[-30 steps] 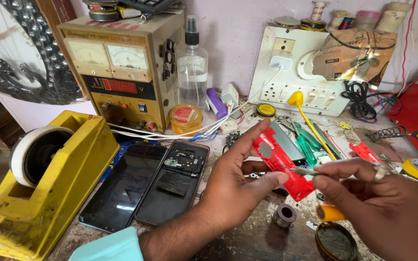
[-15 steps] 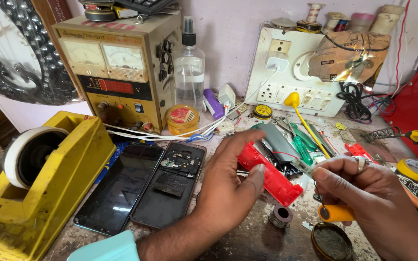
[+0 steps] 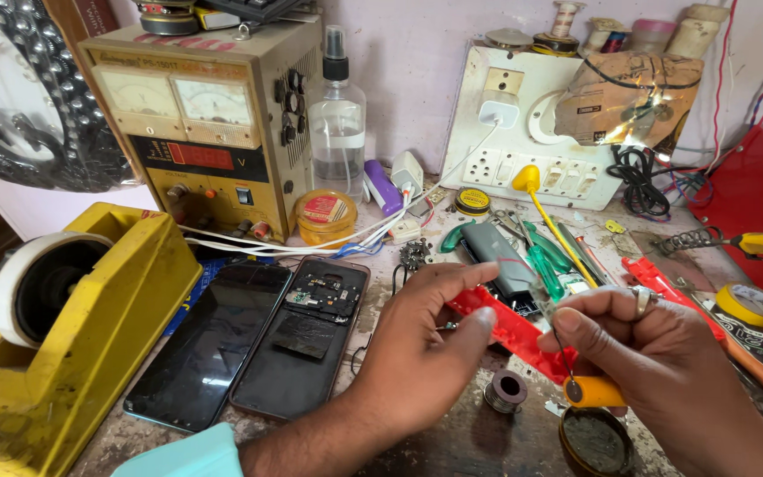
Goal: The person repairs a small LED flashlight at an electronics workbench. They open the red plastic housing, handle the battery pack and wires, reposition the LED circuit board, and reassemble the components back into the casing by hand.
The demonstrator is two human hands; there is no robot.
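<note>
- nearest you, a round open tin [image 3: 595, 440] of dark paste sits on the worn bench [image 3: 434, 446], just below your right hand [image 3: 664, 371].
- your right hand is closed, thumb and fingers pinching a thin metal pin or tweezer [image 3: 561, 349] whose tip points down; a yellow handle [image 3: 595, 391] lies just beneath it.
- a small spool of solder wire [image 3: 507, 390] rests between your two wrists.
- your left hand [image 3: 421, 349] is closed on a red tool [image 3: 509, 327], thumb pressing its underside and fingers over the top; the two hands are nearly touching over it.
- left of that hand lie two phones side by side: one with a dark screen [image 3: 209, 344], one opened-up phone [image 3: 306, 336] showing its boards.
- at the far left stands a yellow tape dispenser [image 3: 72, 327].
- behind the hands are green-handled screwdrivers [image 3: 545, 261] and a yellow-handled one [image 3: 545, 208].
- farthest back stand a beige power supply [image 3: 209, 124], a clear spray bottle [image 3: 337, 115] and a white socket board [image 3: 532, 141].
</note>
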